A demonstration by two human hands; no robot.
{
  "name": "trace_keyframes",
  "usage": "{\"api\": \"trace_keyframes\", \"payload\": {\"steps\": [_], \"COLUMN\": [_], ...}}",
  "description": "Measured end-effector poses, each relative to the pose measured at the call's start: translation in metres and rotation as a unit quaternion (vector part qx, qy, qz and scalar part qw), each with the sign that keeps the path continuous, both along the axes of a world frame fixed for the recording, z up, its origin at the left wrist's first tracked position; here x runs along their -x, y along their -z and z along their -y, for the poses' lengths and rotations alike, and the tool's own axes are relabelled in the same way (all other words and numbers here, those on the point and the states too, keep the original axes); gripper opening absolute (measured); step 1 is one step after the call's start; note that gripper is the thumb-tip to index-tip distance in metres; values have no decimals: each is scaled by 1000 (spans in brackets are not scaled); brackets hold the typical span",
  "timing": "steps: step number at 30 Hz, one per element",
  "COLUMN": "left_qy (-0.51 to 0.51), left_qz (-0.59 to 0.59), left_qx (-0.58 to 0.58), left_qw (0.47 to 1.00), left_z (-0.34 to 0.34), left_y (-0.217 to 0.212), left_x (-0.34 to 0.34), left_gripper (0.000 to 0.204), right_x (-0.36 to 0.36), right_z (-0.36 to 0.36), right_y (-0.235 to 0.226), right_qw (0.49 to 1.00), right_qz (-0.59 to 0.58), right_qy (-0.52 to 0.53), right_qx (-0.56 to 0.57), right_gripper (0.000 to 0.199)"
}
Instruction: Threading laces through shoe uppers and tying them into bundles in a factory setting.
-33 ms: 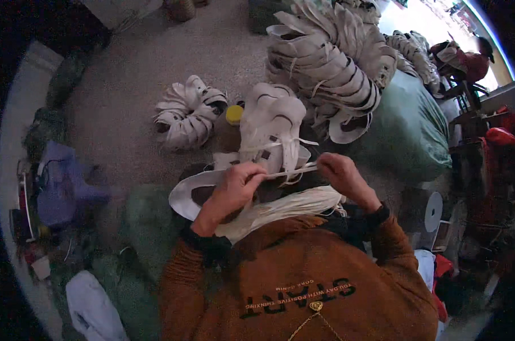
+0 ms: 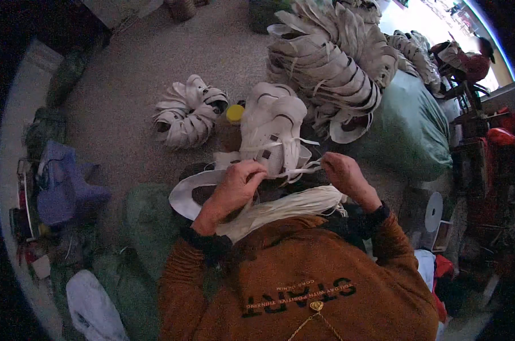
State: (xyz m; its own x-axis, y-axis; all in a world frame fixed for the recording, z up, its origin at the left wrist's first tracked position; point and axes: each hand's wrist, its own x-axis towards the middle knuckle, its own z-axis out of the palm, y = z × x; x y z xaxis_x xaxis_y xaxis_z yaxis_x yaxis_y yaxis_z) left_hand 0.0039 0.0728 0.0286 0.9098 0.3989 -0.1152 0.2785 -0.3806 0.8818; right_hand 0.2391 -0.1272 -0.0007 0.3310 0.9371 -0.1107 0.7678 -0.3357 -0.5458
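My left hand has its fingers pinched on one end of a white fabric strip. The strip runs across to my right hand, whose curled fingertips close on the other end. It passes at the near end of a stack of white shoe uppers. Beside my left wrist lies a white ring-shaped upper with a dark opening. A bunch of pale strips rests across my lap, just below both hands. Where the strip meets the stack, I cannot make out whether it is knotted.
A small ring of uppers lies on the floor at left, near a yellow-lidded container. Large bundled uppers rise at far right beside a green sack. A purple stool stands left. Another person sits far right.
The strip between my hands was straighter before and now sags in loose loops. My right hand has shifted slightly to the right; my left hand has hardly moved.
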Motion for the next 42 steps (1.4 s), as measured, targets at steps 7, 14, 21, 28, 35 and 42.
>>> {"api": "trace_keyframes", "payload": {"steps": [7, 14, 21, 28, 35, 42], "left_qy": [-28, -41, -55, -56, -50, -36], "left_qz": [92, 76, 44, 53, 15, 82], "left_qx": [-86, -55, -34, -60, -43, -77], "left_qw": [992, 995, 997, 995, 998, 993], "left_z": [9, 17, 19, 28, 33, 38], "left_y": [-3, -10, -4, -10, -6, 1], "left_x": [-30, -30, -20, -14, -10, -13], "left_gripper": [13, 10, 10, 10, 10, 9], "right_x": [39, 6, -1, 18, 32, 25], "right_z": [-33, -15, 6, 4, -3, -2], "right_y": [-7, 6, 36, 58, 57, 67], "right_qw": [965, 960, 981, 984, 985, 990], "right_qz": [-243, -215, -102, 3, 21, 46], "right_qy": [5, 112, 90, -25, -154, -131], "right_qx": [-100, -137, -139, -176, -70, -35], "right_gripper": [8, 11, 10, 8, 12, 15]}}
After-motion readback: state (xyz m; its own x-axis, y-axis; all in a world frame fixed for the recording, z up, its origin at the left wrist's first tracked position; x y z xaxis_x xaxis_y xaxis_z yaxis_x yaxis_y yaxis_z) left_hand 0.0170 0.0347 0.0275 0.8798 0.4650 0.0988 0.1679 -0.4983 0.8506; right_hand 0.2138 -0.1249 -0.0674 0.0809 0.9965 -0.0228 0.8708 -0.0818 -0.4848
